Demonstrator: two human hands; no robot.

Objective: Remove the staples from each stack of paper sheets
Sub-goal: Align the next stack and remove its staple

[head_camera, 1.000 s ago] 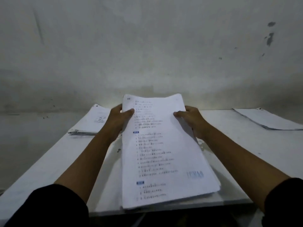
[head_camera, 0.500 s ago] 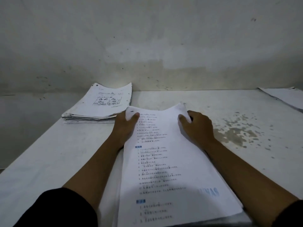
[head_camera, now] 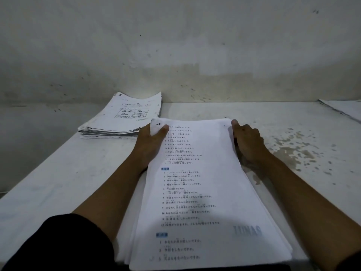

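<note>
Both hands (head_camera: 197, 145) hold stack (head_camera: 205, 192) lengthwise, pointing toward wall.

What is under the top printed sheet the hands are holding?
More white sheets: the stack's fanned edges show along both sides. Left hand and right hand grip its far corners. The table lies below. Lower pages' print and any staples are covered.

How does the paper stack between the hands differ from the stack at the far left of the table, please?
The near stack is held at its far corners by the left hand and right hand; the far-left stack lies untouched. The near stack's top sheet shows numbered text lines, the far-left stack's a boxed drawing. Both rest on the white table.
</note>
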